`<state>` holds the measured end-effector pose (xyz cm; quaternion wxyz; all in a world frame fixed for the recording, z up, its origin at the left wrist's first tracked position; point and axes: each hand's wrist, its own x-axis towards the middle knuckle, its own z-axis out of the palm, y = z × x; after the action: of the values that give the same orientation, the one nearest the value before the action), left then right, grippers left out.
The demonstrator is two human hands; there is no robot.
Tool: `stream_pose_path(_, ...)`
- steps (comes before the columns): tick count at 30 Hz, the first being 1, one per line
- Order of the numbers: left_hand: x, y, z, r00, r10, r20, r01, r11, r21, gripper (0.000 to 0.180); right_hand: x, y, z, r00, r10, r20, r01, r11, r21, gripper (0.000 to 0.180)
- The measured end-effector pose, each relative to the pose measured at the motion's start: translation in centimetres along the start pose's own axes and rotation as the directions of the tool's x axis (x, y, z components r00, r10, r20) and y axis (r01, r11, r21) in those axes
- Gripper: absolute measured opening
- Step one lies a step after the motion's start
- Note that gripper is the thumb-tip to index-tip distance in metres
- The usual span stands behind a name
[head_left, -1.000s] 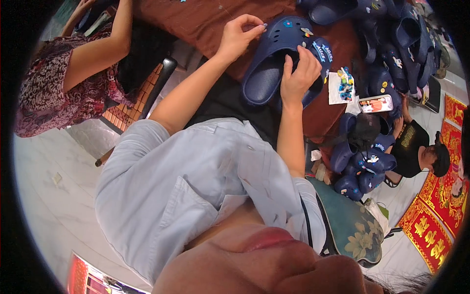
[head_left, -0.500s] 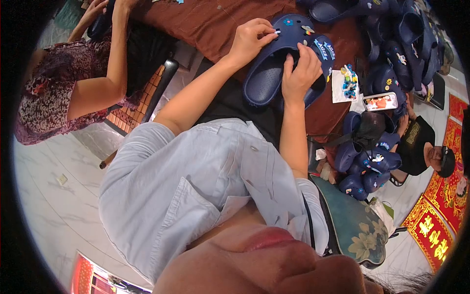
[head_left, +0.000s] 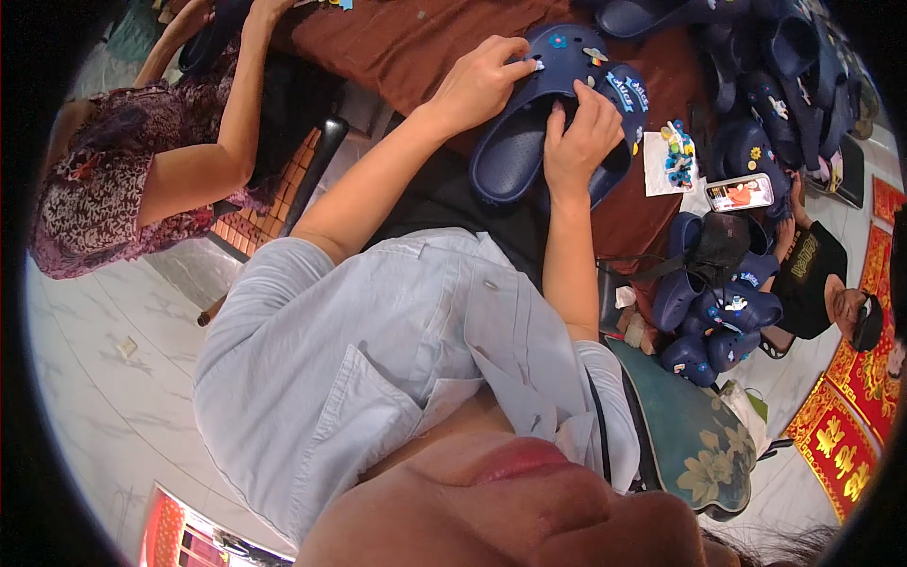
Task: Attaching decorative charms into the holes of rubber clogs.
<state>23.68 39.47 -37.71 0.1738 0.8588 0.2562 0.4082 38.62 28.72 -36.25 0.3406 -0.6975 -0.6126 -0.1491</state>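
Clog (head_left: 510, 142) is held at the edge of the counter (head_left: 406, 42), its rim clasped in the grip of the right hand (head_left: 583, 137). A seeming pale charm (head_left: 539, 65), pinched by the left hand (head_left: 480, 87), is now brought from just off the upper onto it; fitting appears started.

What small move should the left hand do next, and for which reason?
Perhaps the left hand should press the small pale piece gently into the navy clog. It pinches that piece right at the clog's upper, and the right hand holds the opening's edge, apparently steadying it.
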Motion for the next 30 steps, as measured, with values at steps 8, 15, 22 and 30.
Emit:
stream_pose_path(8, 0.3, -0.5, 0.6, 0.999, 0.036, 0.038, -0.036, 0.999, 0.020, 0.033, 0.3, -0.1, -0.2, 1.000, -0.021, -0.013, 0.021, 0.999, 0.026, 0.049)
stream_pose_path(15, -2.3, -0.9, -2.1, 0.966, -0.227, -0.125, 0.208, 0.967, -0.150, 0.042, -0.1, 0.8, -3.3, 0.985, 0.068, -0.158, -0.025, 0.966, 0.258, 0.030)
stream_pose_path(22, -2.3, 7.3, -4.3, 0.994, 0.078, 0.072, -0.062, 0.976, -0.207, 0.044, -3.0, 5.8, -7.5, 0.899, 0.322, -0.297, -0.250, 0.934, 0.256, 0.016)
stream_pose_path(30, -0.5, 8.6, 1.2, 0.912, 0.118, 0.394, -0.177, 0.977, 0.117, 0.063, -7.3, 8.4, -6.4, 0.824, 0.535, -0.188, -0.471, 0.830, 0.299, 0.017)
